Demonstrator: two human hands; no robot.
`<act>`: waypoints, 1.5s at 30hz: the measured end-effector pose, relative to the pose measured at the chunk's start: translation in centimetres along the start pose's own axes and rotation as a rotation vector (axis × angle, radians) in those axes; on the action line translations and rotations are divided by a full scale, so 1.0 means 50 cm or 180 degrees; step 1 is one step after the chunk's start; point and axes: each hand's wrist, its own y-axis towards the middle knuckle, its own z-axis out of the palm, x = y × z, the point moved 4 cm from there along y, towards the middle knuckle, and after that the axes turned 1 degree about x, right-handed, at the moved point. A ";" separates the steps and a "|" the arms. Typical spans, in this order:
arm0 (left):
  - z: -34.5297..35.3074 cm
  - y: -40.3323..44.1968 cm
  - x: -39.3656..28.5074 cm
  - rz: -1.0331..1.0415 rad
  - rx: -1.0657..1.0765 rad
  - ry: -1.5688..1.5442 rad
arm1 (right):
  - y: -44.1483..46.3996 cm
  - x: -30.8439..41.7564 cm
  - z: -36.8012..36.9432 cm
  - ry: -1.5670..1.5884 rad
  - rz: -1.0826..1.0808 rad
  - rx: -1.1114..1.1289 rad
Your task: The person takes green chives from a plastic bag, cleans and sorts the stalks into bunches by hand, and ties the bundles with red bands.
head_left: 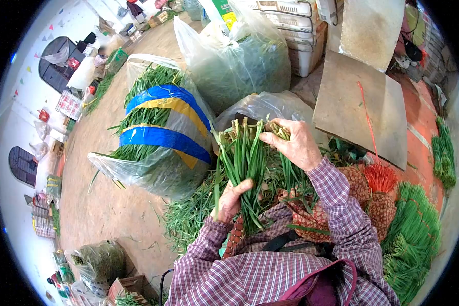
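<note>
My left hand (232,200) is wrapped round a bunch of green stalks (245,158) that look like garlic chives, their pale cut ends pointing up and away from me. To its right, my right hand (297,145) is closed on a smaller bundle of the same stalks (279,130), with leaves hanging below the palm. My right thumb and fingertips come close to the top of the left bunch; whether they touch it I cannot tell. Loose green leaves (188,219) lie heaped under and beside my hands.
A plastic bag of greens with blue and yellow bands (168,135) stands front left. Behind it is a larger clear bag (239,66). A board (362,107) leans at the right, near red ties (380,177) and stacked green bundles (410,239). Someone sits far off (101,57).
</note>
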 end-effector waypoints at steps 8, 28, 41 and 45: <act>0.000 0.003 -0.019 -0.0003 -0.0356 -0.0157 | 0.004 -0.024 -0.056 -0.0790 -0.0055 -0.0149; -0.029 -0.014 -0.015 0.0149 -0.0775 0.0266 | 0.006 -0.071 -0.082 -0.2017 0.0045 -0.0873; 0.018 0.000 0.016 -0.0067 -0.0366 -0.0170 | -0.024 -0.065 0.039 0.1042 0.0406 0.0244; -0.016 0.004 0.021 -0.0135 -0.0684 -0.0576 | -0.037 -0.113 -0.013 0.0913 0.0681 -0.0375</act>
